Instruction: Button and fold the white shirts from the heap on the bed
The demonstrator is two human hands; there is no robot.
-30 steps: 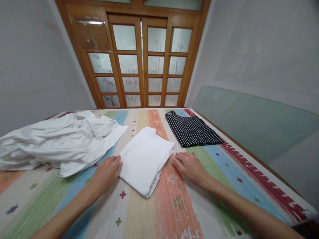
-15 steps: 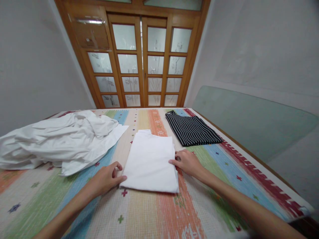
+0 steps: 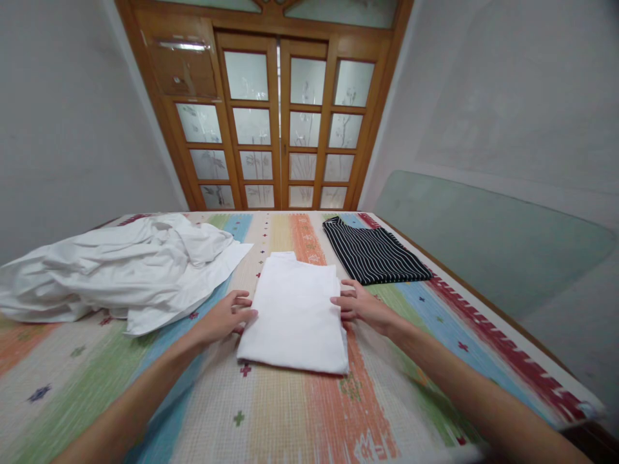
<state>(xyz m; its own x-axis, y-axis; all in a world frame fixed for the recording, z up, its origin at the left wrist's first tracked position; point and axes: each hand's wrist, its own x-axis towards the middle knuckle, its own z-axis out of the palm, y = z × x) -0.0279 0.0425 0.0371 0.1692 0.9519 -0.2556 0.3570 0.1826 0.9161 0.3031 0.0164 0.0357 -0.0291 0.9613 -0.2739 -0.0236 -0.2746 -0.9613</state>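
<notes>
Striped cloth (image 3: 280, 412) bears the folded white garment (image 3: 294, 316), straighter than before, left hand (image 3: 225, 320) and right hand (image 3: 365, 309) alongside, grip loose.

Left hand (image 3: 223, 320), left of center frame, and right hand (image 3: 366, 309), right of center, both bare, with slender fingers (image 3: 344, 301), narrow wrists (image 3: 399, 328). Slim left forearm (image 3: 140, 393), lower left, uncovered to frame's edge; right forearm (image 3: 464, 380), lower right, likewise bare, smooth-contoured, broader toward border. Fine detail too soft to read.
</notes>
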